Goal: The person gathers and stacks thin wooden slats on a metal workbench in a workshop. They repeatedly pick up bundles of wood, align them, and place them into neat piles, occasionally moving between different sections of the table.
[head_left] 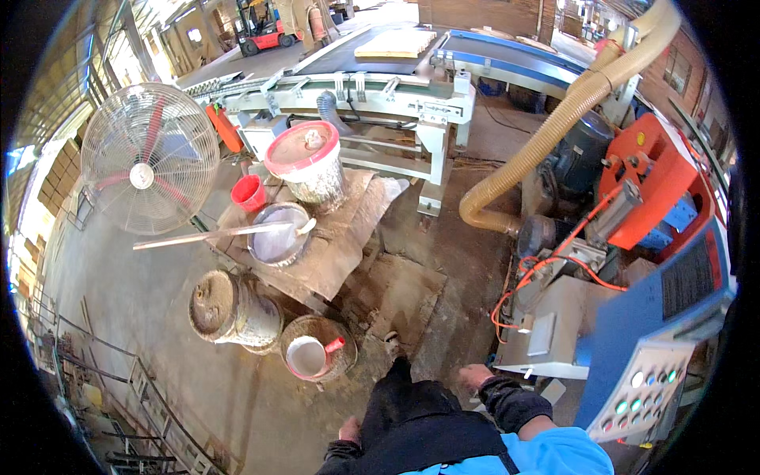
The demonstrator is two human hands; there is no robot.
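My left hand [349, 428] hangs by my left thigh, mostly hidden behind the dark sleeve, and how its fingers lie is not clear. My right hand [475, 377] is held out from my right side with its fingers curled in and nothing visible in them. It is nearest to the grey machine base on the right, apart from it. Ahead, a low stand [348, 273] under a brown sheet bears a white bucket with a red rim [318, 178], a small red pail [248, 194] and a basin of pale paste [279, 247]. A wooden stick [202, 236] lies across the basin.
Crusted buckets [257, 313] and a pot with a red handle [307, 358] stand left of my feet. A large fan [142, 176] is far left. A conveyor [372, 95] crosses ahead. At right are an orange machine [653, 178], a hose [546, 138] and a button panel [641, 392].
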